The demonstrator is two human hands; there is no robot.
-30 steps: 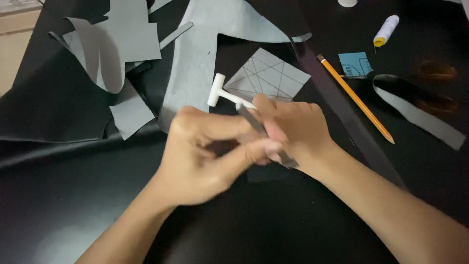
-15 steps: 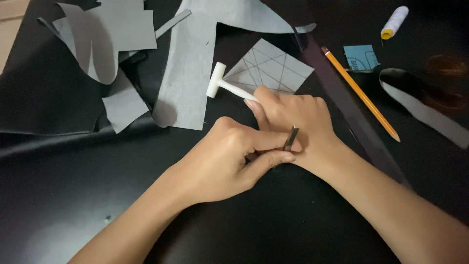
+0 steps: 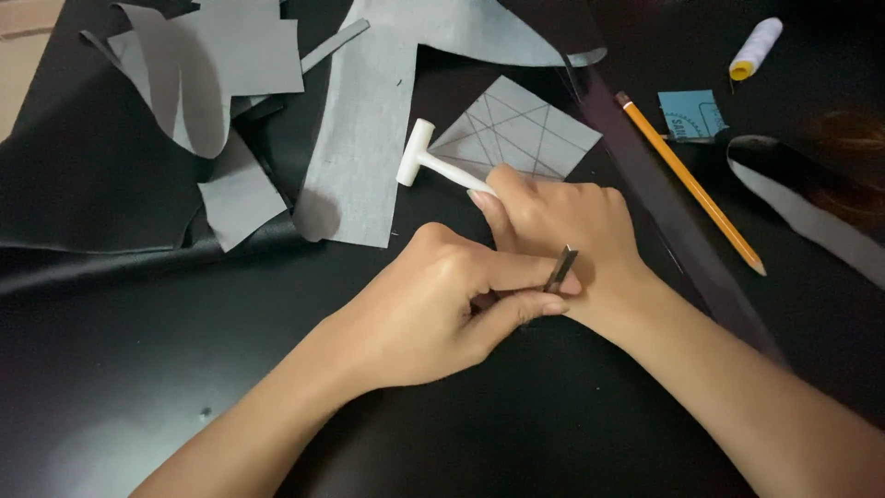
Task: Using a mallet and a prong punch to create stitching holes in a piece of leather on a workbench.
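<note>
My left hand (image 3: 433, 314) is closed around a thin dark metal punch tool (image 3: 560, 269), whose upper end sticks out between thumb and forefinger. My right hand (image 3: 562, 221) lies just behind it, gripping the handle of a small white mallet (image 3: 419, 157) whose head points up and left. Both hands are over a black leather sheet (image 3: 184, 369). Just beyond the right hand lies a grey square piece with pencilled lines (image 3: 521, 129). The tool's lower tip is hidden by my fingers.
Grey leather scraps (image 3: 212, 83) and a long grey piece (image 3: 369, 138) lie at the upper left. A yellow pencil (image 3: 687, 180) rests on a dark ruler (image 3: 664, 212). At the upper right lie a spool of white thread (image 3: 756, 46) and a small blue card (image 3: 691, 112); a grey strip (image 3: 811, 217) curves along the right side.
The mallet has swung up and to the left, away from the punch. The punch now stands more upright in my left hand, with its top end showing.
</note>
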